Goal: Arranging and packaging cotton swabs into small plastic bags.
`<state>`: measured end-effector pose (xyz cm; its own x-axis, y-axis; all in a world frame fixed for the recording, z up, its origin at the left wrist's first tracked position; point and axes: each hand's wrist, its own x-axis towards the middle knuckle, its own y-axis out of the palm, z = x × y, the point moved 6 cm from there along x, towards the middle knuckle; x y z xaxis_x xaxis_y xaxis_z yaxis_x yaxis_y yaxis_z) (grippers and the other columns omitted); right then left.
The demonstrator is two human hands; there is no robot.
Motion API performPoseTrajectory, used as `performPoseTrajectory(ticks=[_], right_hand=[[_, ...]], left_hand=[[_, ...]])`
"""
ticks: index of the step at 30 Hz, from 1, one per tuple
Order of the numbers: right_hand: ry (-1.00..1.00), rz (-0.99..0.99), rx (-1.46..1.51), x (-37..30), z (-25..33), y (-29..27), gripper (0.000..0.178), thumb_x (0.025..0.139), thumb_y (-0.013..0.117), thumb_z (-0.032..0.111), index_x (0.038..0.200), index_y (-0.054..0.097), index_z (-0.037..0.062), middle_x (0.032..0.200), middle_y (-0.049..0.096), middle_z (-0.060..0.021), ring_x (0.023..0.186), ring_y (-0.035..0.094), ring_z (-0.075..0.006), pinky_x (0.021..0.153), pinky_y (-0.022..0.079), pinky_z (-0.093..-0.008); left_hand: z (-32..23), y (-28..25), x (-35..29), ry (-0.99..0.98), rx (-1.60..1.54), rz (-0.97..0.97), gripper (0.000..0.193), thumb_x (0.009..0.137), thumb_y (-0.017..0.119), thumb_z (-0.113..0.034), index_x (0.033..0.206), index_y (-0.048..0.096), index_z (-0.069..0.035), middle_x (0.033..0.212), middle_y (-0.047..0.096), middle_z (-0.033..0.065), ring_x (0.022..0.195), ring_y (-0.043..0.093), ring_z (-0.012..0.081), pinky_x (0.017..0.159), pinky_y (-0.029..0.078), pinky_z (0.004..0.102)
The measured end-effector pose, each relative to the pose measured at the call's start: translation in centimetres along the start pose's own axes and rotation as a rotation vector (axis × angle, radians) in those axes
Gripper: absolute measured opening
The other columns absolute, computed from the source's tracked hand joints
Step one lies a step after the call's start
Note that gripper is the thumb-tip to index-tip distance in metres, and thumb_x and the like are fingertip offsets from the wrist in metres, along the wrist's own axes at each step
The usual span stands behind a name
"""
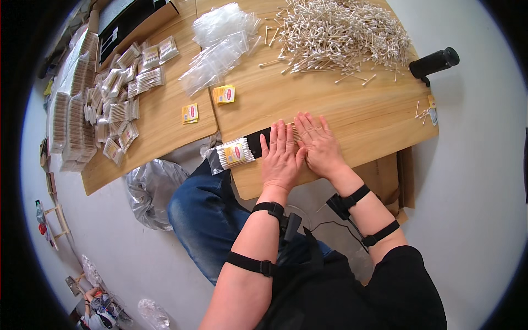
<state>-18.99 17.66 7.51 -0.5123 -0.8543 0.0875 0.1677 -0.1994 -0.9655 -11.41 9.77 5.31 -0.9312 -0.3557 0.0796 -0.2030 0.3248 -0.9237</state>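
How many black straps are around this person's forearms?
4. Left forearm: one strap near the wrist, another nearer the elbow. Right forearm: one near the wrist, another nearer the elbow. None seems hidden.

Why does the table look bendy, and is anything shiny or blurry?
All in the head view: the fisheye lens curves the table; the grey bag and clear bags glint; left hand and right hand look fairly sharp; the far person, lower left, looks small and fuzzy.

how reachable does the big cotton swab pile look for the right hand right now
Probably yes, with some stretch: the right hand lies palm down, and between it and the cotton swab pile I see mostly bare wooden tabletop.
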Motion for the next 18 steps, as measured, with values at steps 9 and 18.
performPoseTrajectory(ticks=[9, 18], right_hand=[[-0.024, -0.103, 0.106, 0.0, -0.1, -1.0, 0.059, 0.085, 0.055, 0.015, 0.142, 0.042, 0.0028, 0.149, 0.040, -0.0172, 0.141, 0.035, -0.0304, 0.117, 0.022, -0.0461], [0.149, -0.498, 0.390, -1.5, -2.1, -3.1, 0.015, 0.073, 0.060, -0.005, 0.079, 0.069, 0.0058, 0.096, 0.066, -0.0094, 0.109, 0.061, -0.0315, 0.089, 0.049, -0.0409]], left_hand=[[0.2, 0.0, -0.2, 0.012, 0.019, 0.028, 0.066, 0.098, 0.042, -0.041, 0.151, 0.029, -0.006, 0.160, 0.020, 0.0131, 0.148, 0.016, 0.0295, 0.119, 0.009, 0.0514], [-0.2, 0.2, 0.0, 0.017, 0.073, 0.009, 0.066, 0.096, 0.048, -0.036, 0.152, 0.027, -0.007, 0.160, 0.021, 0.0126, 0.148, 0.018, 0.0298, 0.118, 0.011, 0.0514]])
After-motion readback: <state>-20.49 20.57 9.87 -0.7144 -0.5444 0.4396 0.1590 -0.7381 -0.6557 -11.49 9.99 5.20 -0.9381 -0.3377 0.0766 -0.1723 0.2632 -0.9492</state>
